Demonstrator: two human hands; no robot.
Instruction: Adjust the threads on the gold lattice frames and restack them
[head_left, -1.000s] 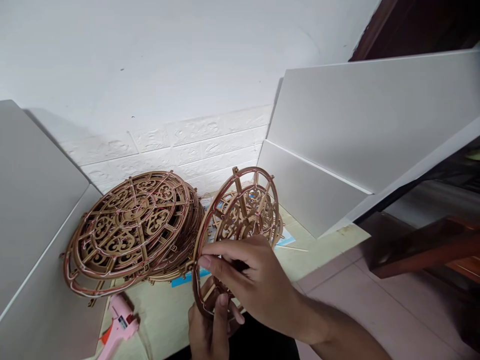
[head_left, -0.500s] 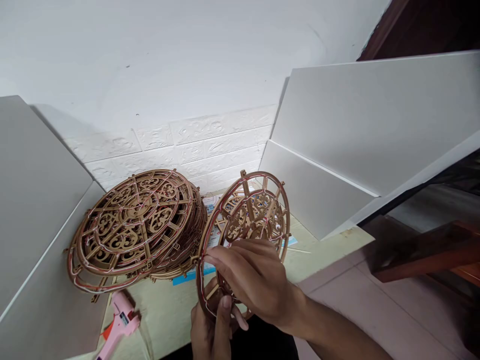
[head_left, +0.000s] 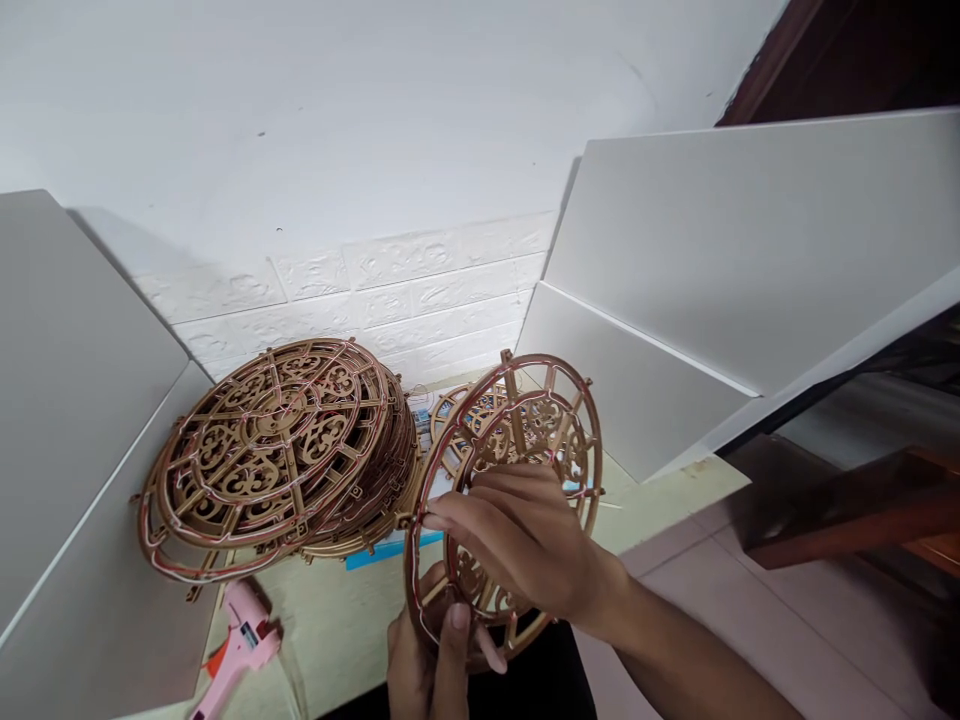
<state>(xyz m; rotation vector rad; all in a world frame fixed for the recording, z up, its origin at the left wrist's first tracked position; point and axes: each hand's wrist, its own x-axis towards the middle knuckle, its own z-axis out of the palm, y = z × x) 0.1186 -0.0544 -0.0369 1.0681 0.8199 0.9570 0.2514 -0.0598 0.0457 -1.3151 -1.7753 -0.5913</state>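
Observation:
A round bronze-coloured openwork frame (head_left: 516, 400), with thin red and white wire running along its rings, is tilted up in front of me. My left hand (head_left: 431, 655) is closed on its lower left rim, thumb on the near face. Across the frame lies my right hand (head_left: 525, 550), closed, its fingertips at the left rim by the wire. Part of its grip is hidden behind the knuckles. Left of my hands, a stack of similar wired frames (head_left: 274, 425) rests on the table. Another such frame (head_left: 450, 400) lies flat, partly hidden behind the held one.
A pink glue gun (head_left: 244, 635) lies on the table (head_left: 334, 620) at the lower left. Grey panels stand on the left (head_left: 82, 420) and right (head_left: 712, 260), with a white wall (head_left: 360, 150) behind. Blue-and-white printed sheets (head_left: 390, 550) lie under the frames.
The held frame and both hands have shifted slightly to the right. Both hands keep their places on the frame; the stack and glue gun stay put.

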